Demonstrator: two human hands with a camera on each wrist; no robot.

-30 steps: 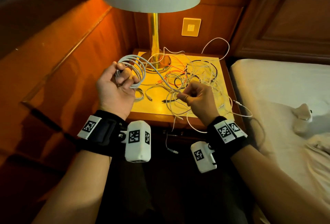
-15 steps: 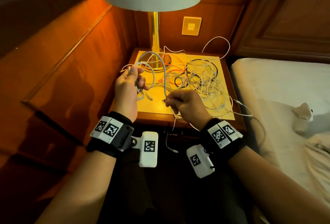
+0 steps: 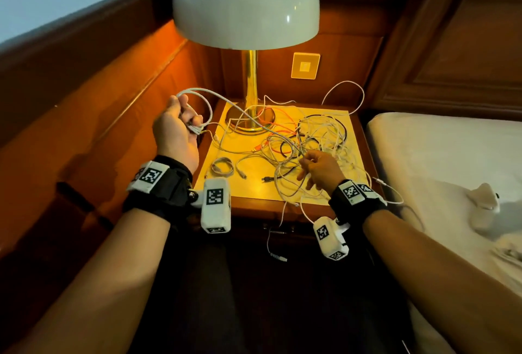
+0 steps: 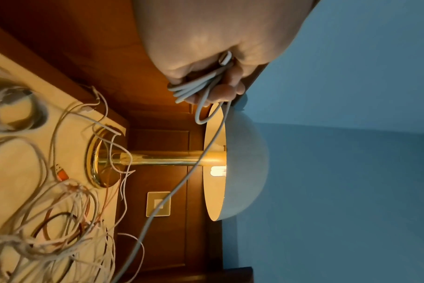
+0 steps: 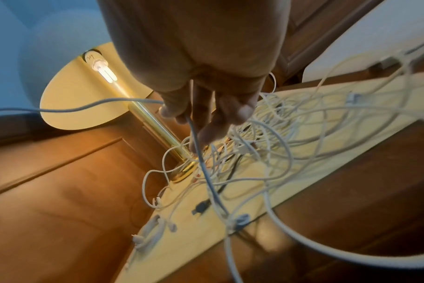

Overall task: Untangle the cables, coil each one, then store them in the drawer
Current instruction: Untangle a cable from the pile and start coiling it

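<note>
- Head view: a grey-white cable point(image 3: 226, 105) is partly gathered into a few loops bunched in the left hand point(image 3: 176, 127), which is raised at the left edge of the nightstand point(image 3: 254, 192).
- Left wrist view: the left hand's fingers point(image 4: 228, 92) are curled tight round the bundled loops, with a white plug end poking out by the palm.
- From that fist the loose run of the cable slants down and to the right, passing in front of the lamp point(image 3: 251, 85), to the right hand point(image 3: 319, 167).
- Right wrist view: the right hand's thumb and forefinger pinch the cable point(image 5: 194, 132); the other fingers point(image 5: 240, 113) hang loosely spread over the tangle.
- A tangle of cables point(image 3: 319, 139), white, black and orange, lies on the right half of the nightstand top, with some strands hanging over its front edge.
- A small coiled cable point(image 3: 222, 166) lies flat near the front left of the top.
</note>
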